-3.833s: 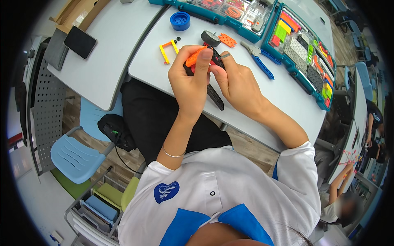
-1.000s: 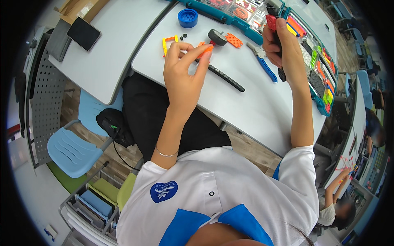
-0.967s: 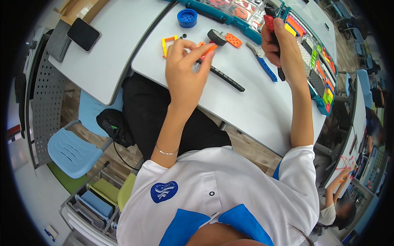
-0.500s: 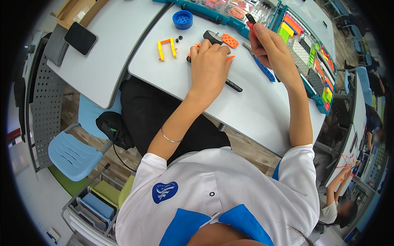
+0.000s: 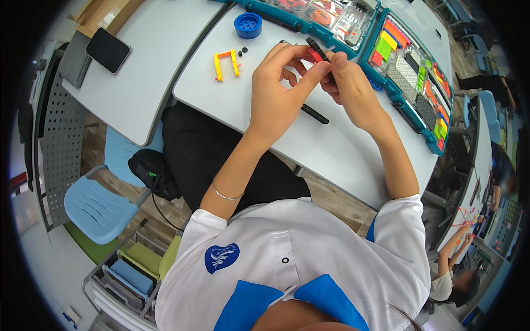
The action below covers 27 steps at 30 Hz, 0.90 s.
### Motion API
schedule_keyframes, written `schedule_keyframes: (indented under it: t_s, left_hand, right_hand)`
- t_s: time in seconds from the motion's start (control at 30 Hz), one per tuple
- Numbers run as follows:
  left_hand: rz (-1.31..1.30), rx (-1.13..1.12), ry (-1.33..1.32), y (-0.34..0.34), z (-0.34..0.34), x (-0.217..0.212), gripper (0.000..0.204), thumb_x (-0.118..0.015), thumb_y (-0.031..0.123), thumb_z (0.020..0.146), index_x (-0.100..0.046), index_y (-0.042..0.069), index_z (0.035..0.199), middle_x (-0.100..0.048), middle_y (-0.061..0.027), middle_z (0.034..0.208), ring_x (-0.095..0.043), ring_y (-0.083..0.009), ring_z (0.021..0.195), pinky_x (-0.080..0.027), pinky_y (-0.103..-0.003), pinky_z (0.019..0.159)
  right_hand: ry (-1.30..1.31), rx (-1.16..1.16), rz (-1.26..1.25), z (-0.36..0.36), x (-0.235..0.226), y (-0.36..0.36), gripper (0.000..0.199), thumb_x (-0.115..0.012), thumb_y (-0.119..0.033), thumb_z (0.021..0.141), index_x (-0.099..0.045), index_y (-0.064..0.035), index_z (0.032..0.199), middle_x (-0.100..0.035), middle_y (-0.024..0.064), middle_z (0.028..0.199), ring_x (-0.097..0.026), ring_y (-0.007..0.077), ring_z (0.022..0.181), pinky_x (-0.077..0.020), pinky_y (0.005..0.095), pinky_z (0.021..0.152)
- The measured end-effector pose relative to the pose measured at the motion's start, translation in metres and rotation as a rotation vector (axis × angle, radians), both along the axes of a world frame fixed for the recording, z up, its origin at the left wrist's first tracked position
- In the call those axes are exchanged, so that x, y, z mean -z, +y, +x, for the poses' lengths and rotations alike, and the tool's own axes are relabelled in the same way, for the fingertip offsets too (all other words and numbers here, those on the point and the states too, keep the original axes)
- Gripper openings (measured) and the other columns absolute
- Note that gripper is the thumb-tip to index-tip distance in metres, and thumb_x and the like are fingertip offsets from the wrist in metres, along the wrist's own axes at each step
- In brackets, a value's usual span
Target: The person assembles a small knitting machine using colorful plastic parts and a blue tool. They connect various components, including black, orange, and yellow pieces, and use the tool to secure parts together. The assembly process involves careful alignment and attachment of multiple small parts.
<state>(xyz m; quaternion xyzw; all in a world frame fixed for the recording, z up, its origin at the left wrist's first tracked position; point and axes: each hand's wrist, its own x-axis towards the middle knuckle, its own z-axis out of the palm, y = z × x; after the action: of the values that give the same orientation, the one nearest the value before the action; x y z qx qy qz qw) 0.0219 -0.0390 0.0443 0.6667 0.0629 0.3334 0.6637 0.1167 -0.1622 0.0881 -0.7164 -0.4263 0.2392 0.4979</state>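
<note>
My left hand [image 5: 276, 94] and my right hand [image 5: 356, 94] meet above the table, both closed around a small red and black building piece [image 5: 316, 51]. A short pale grey part [image 5: 330, 49] sticks out beside it near my right fingertips. My thumbs nearly touch, and the fingers hide much of the piece. Under my hands a black toothed bar [image 5: 314, 114] lies on the white table. To the left of them is a yellow and orange frame [image 5: 225, 65], with two little black rings [image 5: 242, 52] next to it. Farther back sits a blue wheel hub [image 5: 248, 26].
A teal-edged case [image 5: 413, 107] of sorted colourful building parts stands open at the far right, its other tray [image 5: 326, 16] behind my hands. On the left table lie a phone [image 5: 109, 51] and a cardboard box [image 5: 102, 16]. Other people work at the right.
My left hand has come up from the orange parts on the table to the red and black piece. My right hand has moved left and down with that piece, meeting the left.
</note>
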Motion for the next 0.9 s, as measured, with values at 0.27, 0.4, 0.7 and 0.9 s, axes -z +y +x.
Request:
schedule_keyframes:
  t_s: [0.27, 0.4, 0.7, 0.9]
  left_hand:
    - [-0.26, 0.124, 0.05, -0.007, -0.017, -0.002, 0.026, -0.066, 0.016, 0.096, -0.059, -0.004, 0.111, -0.061, -0.0056, 0.093, -0.062, -0.0099, 0.077, -0.05, -0.022, 0.059]
    - [-0.254, 0.097, 0.052, -0.011, -0.019, 0.0, 0.025, -0.064, 0.02, 0.099, -0.056, -0.002, 0.107, -0.062, -0.0054, 0.088, -0.062, -0.0094, 0.073, -0.049, -0.022, 0.057]
    - [0.178, -0.219, 0.022, -0.015, -0.011, 0.011, 0.036, -0.055, 0.034, 0.104, -0.048, 0.003, 0.088, -0.055, -0.0068, 0.065, -0.054, -0.0155, 0.055, -0.042, -0.03, 0.051]
    - [0.134, -0.322, -0.038, -0.028, -0.001, 0.018, 0.041, -0.041, 0.037, 0.108, -0.047, 0.002, 0.088, -0.054, -0.0109, 0.066, -0.052, -0.0225, 0.055, -0.041, -0.034, 0.052]
  right_hand:
    - [0.001, -0.029, -0.149, -0.004, 0.006, -0.002, 0.069, -0.028, -0.051, 0.109, -0.06, 0.0032, 0.08, -0.055, 0.0108, 0.066, -0.045, 0.0209, 0.059, -0.0386, 0.0367, 0.059]
    - [0.077, -0.04, -0.109, -0.013, 0.004, 0.002, 0.069, -0.026, -0.047, 0.11, -0.058, 0.0035, 0.076, -0.056, 0.0106, 0.066, -0.045, 0.0211, 0.059, -0.038, 0.0361, 0.059]
    - [0.256, -0.027, -0.098, -0.029, 0.012, 0.0, 0.063, -0.03, -0.044, 0.109, -0.059, 0.0052, 0.084, -0.058, 0.0143, 0.067, -0.049, 0.025, 0.062, -0.0413, 0.0379, 0.062]
    - [0.04, 0.05, -0.055, -0.031, 0.016, 0.004, 0.063, -0.03, -0.045, 0.109, -0.059, 0.0034, 0.083, -0.057, 0.0105, 0.069, -0.049, 0.0203, 0.063, -0.041, 0.0361, 0.06]
